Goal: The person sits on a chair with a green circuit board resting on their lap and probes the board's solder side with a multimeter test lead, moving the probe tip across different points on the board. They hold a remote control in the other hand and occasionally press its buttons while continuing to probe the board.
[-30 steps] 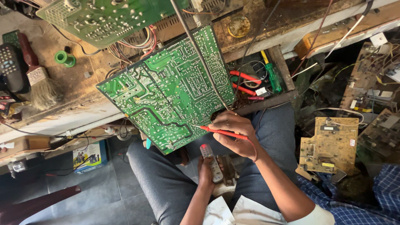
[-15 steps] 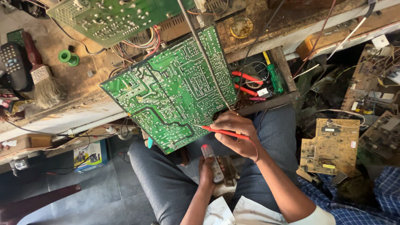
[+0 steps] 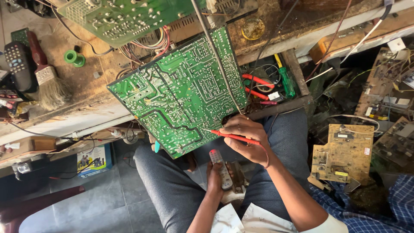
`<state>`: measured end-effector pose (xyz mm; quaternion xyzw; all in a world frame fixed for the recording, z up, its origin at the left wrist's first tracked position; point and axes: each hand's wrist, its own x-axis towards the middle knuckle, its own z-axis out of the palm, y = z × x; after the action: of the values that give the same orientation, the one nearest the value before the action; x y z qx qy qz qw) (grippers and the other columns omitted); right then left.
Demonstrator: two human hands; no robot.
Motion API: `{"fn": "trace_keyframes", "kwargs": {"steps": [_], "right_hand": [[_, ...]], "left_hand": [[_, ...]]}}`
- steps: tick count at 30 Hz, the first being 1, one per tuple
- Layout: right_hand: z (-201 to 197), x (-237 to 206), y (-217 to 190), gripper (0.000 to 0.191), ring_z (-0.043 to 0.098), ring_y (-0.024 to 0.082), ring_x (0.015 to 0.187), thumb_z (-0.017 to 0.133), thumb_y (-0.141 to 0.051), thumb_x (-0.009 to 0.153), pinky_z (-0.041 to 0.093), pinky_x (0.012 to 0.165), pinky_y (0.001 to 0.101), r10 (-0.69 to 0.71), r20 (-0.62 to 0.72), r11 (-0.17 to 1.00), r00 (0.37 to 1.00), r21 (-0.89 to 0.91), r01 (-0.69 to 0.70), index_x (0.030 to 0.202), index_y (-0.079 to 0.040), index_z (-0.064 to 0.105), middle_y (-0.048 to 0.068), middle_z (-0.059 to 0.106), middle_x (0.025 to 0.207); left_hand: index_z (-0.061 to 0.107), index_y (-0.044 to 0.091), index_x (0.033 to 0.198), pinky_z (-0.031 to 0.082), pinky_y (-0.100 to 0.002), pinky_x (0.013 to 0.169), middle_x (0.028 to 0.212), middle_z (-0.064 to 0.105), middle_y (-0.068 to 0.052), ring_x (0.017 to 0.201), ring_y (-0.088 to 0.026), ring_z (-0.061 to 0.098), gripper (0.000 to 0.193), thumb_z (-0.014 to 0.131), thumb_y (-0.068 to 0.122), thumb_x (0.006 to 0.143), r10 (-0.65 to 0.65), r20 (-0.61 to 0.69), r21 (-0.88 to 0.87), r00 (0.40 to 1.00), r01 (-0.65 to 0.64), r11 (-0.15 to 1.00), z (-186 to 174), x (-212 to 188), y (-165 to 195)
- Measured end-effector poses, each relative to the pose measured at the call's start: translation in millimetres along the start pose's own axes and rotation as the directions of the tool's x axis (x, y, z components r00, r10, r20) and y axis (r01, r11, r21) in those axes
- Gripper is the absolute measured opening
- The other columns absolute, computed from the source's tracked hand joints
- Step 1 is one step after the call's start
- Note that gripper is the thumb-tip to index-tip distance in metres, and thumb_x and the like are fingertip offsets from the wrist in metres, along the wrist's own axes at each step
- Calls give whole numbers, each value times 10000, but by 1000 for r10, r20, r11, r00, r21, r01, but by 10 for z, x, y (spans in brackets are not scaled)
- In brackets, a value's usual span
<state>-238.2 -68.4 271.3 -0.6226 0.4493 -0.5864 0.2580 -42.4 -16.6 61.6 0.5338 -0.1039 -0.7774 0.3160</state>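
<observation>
A large green circuit board (image 3: 181,90) leans solder side up from the workbench edge down over my knees. My right hand (image 3: 248,138) holds a red test probe (image 3: 233,137), its metal tip touching the board's lower right edge. A grey cable runs from the same hand up across the board. My left hand (image 3: 215,177) is wrapped around a small grey remote-like device (image 3: 221,168) just below the board, over my lap.
The wooden workbench (image 3: 86,82) carries a second green board (image 3: 125,17), a brush (image 3: 45,77), a black remote (image 3: 17,64) and a green spool (image 3: 74,57). An open drawer (image 3: 297,86) holds screwdrivers. Brown circuit boards (image 3: 343,155) lie at right.
The view has shifted slightly. The probe tip stays on the board's lower right edge, and both hands keep their grips.
</observation>
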Motion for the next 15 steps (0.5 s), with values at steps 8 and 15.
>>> {"fn": "trace_keyframes", "kwargs": {"steps": [8,15], "right_hand": [[10,-9,13,220,707,238,1013,755,-30,869,555,947,364,11,-3,1000,1000,-6,-11,1089,-31,759,94,743,1052],[10,-6,24,217,707,243,1008,741,-45,890,560,936,355,4,-2,1000,1000,-10,-4,1105,-25,758,103,747,1061]], "left_hand": [[447,77,1104,572,-371,534,787,620,-136,603,-241,643,207,488,90,901,22,43,-38,999,-20,999,1,-7,-8],[453,76,1088,576,-371,539,796,627,-132,608,-238,649,189,494,106,906,0,4,-9,1000,0,1000,-5,-5,-4]]}}
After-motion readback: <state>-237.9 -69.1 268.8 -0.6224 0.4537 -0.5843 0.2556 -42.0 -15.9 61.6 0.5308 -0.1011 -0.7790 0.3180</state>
